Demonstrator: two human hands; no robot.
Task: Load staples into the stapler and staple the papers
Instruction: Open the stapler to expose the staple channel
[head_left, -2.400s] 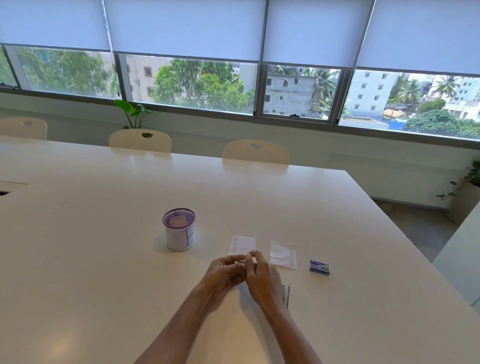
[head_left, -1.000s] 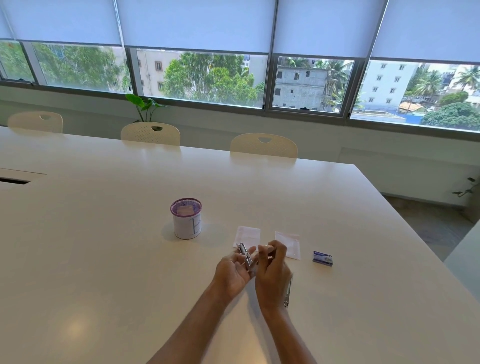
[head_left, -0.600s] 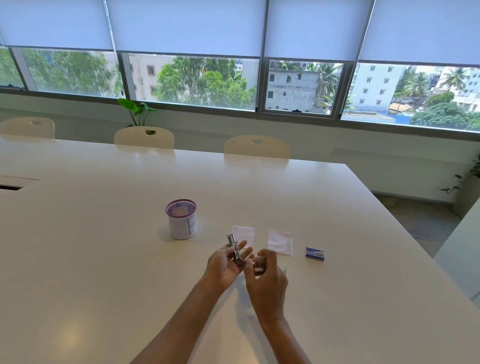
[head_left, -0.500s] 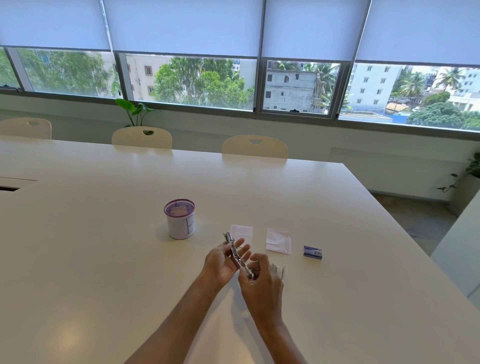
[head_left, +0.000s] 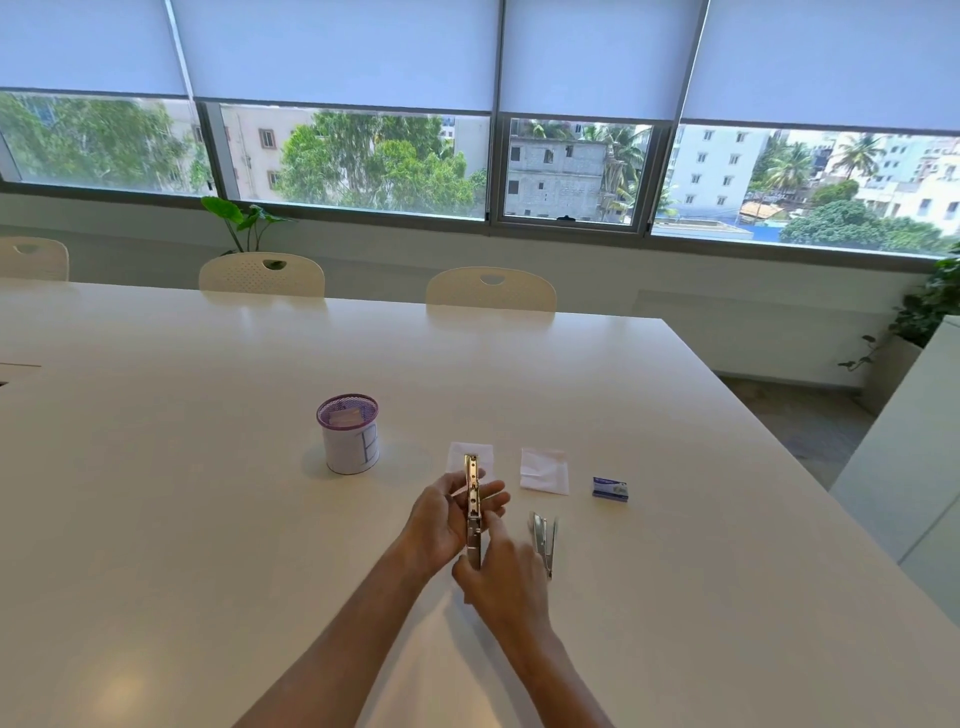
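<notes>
Loading looks underway: the left hand (head_left: 441, 525) grips the opened stapler (head_left: 472, 506), the right hand (head_left: 501, 577) pinches its near end, and both paper squares (head_left: 544, 470) lie unstapled.

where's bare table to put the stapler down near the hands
Bare table lies left of the left hand, below the mesh cup, and right of the metal piece under the staple box. Crowded ahead: two papers.

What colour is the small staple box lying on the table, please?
Blue, with a pale label; the staple box shows in the head view.
</notes>
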